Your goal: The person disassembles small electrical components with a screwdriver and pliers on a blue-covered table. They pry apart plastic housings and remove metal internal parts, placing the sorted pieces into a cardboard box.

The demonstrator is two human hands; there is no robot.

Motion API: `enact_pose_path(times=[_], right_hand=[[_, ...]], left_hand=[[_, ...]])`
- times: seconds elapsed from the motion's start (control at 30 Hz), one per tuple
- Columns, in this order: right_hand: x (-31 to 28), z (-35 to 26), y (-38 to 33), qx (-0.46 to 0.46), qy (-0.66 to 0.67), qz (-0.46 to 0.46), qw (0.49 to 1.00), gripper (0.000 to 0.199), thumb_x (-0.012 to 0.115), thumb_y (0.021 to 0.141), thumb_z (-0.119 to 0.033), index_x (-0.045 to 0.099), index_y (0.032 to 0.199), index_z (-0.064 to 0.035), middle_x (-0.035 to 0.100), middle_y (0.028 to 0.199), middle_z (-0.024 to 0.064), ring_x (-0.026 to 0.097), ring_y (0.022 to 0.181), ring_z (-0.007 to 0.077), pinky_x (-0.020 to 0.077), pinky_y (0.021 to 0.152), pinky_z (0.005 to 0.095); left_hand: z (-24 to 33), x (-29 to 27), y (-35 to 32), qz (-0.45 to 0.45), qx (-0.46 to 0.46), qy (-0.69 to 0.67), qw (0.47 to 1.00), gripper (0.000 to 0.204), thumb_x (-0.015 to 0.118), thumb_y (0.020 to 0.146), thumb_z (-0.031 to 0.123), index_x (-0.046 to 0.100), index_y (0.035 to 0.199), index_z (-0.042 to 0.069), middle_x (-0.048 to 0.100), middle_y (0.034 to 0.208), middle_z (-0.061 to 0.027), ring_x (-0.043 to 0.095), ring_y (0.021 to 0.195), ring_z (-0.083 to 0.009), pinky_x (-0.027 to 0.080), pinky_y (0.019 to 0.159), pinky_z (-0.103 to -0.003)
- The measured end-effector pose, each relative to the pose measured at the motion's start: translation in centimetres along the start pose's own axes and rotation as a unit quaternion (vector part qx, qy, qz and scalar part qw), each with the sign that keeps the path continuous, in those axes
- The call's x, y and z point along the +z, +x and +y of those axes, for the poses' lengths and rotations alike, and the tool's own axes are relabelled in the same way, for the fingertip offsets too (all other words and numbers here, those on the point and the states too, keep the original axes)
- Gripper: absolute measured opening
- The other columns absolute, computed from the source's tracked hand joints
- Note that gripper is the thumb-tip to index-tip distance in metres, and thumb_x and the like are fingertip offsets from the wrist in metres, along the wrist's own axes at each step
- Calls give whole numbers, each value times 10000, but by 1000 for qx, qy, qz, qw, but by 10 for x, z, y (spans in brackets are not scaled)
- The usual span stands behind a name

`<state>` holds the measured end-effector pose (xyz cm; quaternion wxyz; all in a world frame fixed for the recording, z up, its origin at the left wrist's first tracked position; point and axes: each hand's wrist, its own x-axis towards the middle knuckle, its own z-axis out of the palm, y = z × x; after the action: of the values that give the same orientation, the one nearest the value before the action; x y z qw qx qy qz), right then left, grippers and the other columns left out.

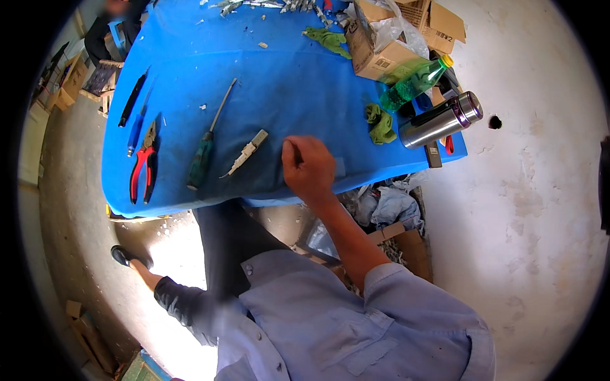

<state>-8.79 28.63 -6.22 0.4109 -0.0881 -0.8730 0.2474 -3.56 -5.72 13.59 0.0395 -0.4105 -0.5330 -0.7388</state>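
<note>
My right hand (308,166) rests over the near part of the blue-covered table (267,82), its fingers curled into a fist. Whatever may be inside it is hidden. Just left of it lies a narrow off-white part (246,153) with a thin wire-like end, apart from the hand. Further left lies a screwdriver (201,160) with a green handle and a long shaft. Beyond that are red-and-black pliers (144,167), a slim blue-handled tool (135,134) and a black slender tool (132,101). My left hand does not show.
At the right edge stand a cardboard box (381,60), a green bottle (413,86) with a yellow cap and a steel flask (438,122). A green cloth (380,124) lies beside them. Metal pieces (273,5) sit at the far edge. Another person (117,32) is at the far left.
</note>
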Motion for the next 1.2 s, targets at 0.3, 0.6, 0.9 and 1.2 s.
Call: enact_pose_path(times=[0.3,0.6,0.9,1.2], right_hand=[[5,5,-3,-10,1,-2,1000,63,716,913,-102,715,964,-65,706,885,114,679,820,348,540,716,438],[-5,-6,6,82,58,-85,991,91,716,914,-128,729,987,-75,716,898,108,708,863,324,557,729,415],[-11,6,74,-77,136,-290,944,251,741,849,-127,739,1100,-133,694,1159,105,687,1054,316,568,825,425],[29,36,109,-195,174,-471,842,217,745,834,-186,752,1043,-129,684,1072,70,651,1059,317,543,870,435]], left_hand=[[6,-12,-9,25,3,12,1000,331,642,1000,339,627,1058,13,676,738,-107,642,607,-163,559,596,-324],[-14,-30,-30,248,-187,161,937,376,628,1016,392,624,1071,21,672,730,-98,635,594,-157,555,576,-318],[-113,42,-2,3,-313,432,846,160,814,878,40,724,996,-19,749,923,-149,756,757,-242,618,648,-322],[-189,57,28,-53,-209,514,830,235,815,861,53,711,1066,2,724,1130,-153,725,993,-321,586,841,-420]])
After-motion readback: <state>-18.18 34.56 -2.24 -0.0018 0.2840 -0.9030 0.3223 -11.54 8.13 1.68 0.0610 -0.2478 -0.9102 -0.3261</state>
